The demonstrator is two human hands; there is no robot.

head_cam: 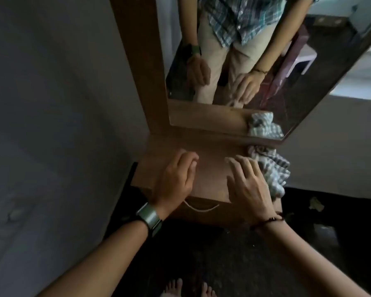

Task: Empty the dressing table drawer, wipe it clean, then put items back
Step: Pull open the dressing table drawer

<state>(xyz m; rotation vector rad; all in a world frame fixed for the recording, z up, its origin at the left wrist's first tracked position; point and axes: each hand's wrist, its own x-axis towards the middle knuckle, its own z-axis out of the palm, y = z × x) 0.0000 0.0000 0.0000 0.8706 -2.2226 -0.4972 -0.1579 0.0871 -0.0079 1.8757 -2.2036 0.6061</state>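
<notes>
A small wooden dressing table (210, 168) stands against the wall under a tall mirror. Its drawer front (201, 213) faces me, shut, with a pale curved handle (199, 207). My left hand (174, 176) hovers over the left part of the tabletop, fingers loosely apart, holding nothing. Over the right part, my right hand (248, 183) is spread flat and empty. A crumpled checked cloth (270, 168) lies at the tabletop's right edge, just beyond my right fingers. What the drawer holds is hidden.
The mirror (234, 71) in its wooden frame shows my reflection and a pink plastic stool behind me. A grey wall closes in on the left. The floor (234, 264) is dark; a scrap of paper (316, 203) lies right of the table. My bare feet are below.
</notes>
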